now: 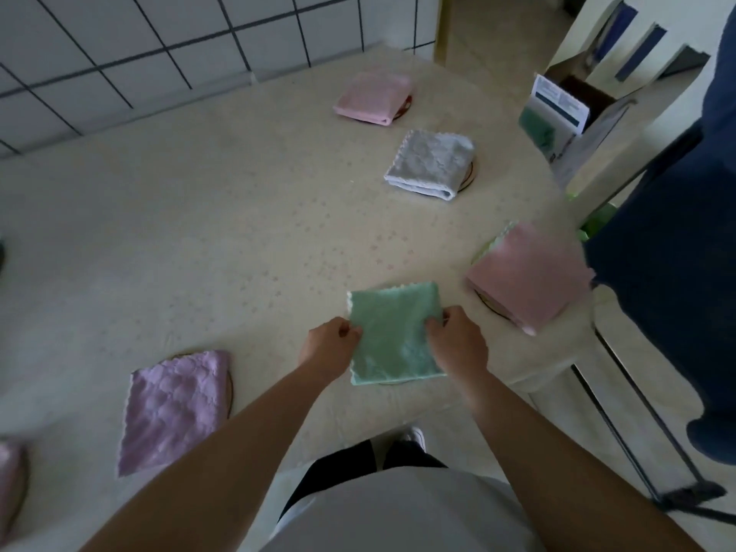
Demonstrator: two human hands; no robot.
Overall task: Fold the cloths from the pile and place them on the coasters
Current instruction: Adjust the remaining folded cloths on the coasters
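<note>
White tiles with dark grout back the far left of the scene, and a pale speckled worktop [199, 241] fills most of the view. At its near middle lies a green cloth [392, 332], folded to a rough square and resting over a coaster whose rim just shows under its near edge. The left hand [328, 344] pinches the cloth's left edge and the right hand [458, 342] pinches its right edge, so each grip is clamped on the cloth, thumbs on top. Four other folded cloths already sit on coasters: a lilac cloth [175, 408] at the near left, a pink cloth [374, 97] at the far side, a grey cloth [432, 163] nearer than it and to the right, and a second pink cloth [527, 272] at the right edge of the worktop, with a green layer peeking from under it. A further pinkish piece shows at the far near-left corner, too cut off to read. This looks like the placing step for the green cloth, close to done. The next move would seem to call for squaring it over its coaster, letting go with both hands, then reaching for another cloth; no loose pile shows, so the task may be nearly finished.
</note>
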